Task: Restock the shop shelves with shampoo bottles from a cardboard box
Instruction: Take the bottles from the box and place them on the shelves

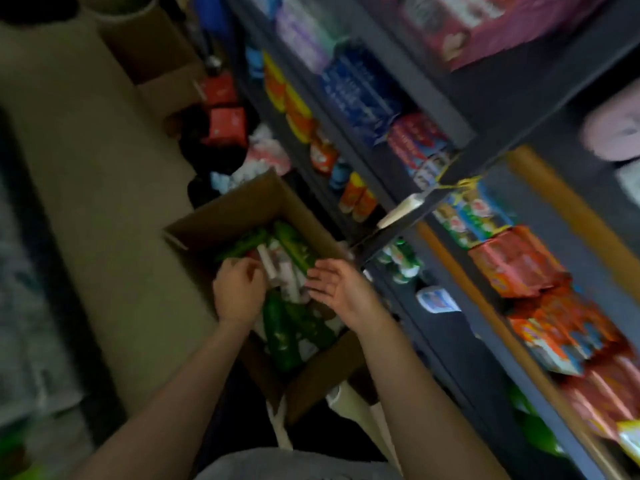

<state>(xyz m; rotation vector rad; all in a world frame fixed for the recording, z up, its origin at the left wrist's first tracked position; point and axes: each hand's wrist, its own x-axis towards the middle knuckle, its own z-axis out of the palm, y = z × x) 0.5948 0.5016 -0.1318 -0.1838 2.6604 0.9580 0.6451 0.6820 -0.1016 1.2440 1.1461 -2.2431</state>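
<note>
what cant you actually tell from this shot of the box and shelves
- Head view, motion blur: no label on the green bottles or shelf packets is readable.
- Left hand: fingers curl into the cardboard box, but whether they grip anything is unclear.
- Right hand: open above the box, touching unclear.
- Both hands hide the box's middle, so no bottle count.
- Right edge cuts off the shelves.

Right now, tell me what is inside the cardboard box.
The cardboard box holds green bottles and a white tube. Both hands cover the middle; lower layers are hidden.
</note>
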